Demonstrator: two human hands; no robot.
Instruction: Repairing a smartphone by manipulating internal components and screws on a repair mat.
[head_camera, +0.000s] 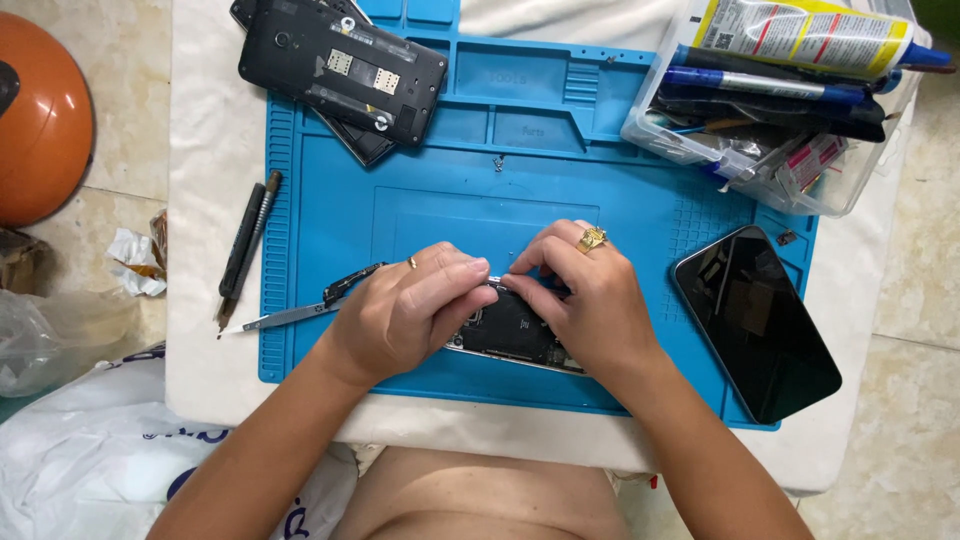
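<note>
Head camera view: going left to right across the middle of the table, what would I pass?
Black screwdriver → tweezers → left hand → opened phone → right hand → dark phone screen, most of it on the blue mat.
</note>
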